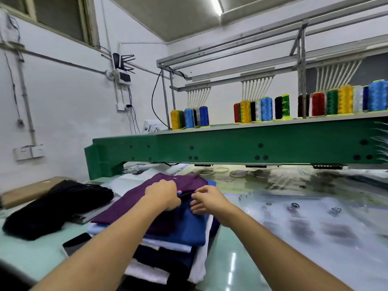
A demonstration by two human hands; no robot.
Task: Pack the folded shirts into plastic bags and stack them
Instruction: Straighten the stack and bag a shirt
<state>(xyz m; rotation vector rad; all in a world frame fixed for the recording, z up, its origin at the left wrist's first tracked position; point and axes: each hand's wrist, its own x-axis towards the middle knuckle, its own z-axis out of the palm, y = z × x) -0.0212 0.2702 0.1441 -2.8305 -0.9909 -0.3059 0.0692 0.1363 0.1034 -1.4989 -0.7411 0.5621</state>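
Head cam: left hand [162, 194] grips the purple shirt [130, 206], right hand [204, 199] curls by the blue shirt [189, 227], grip unclear. I'd lift evenly to keep the fold.

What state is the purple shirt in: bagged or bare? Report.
Bare: the purple shirt shows matte fabric, no plastic over it.
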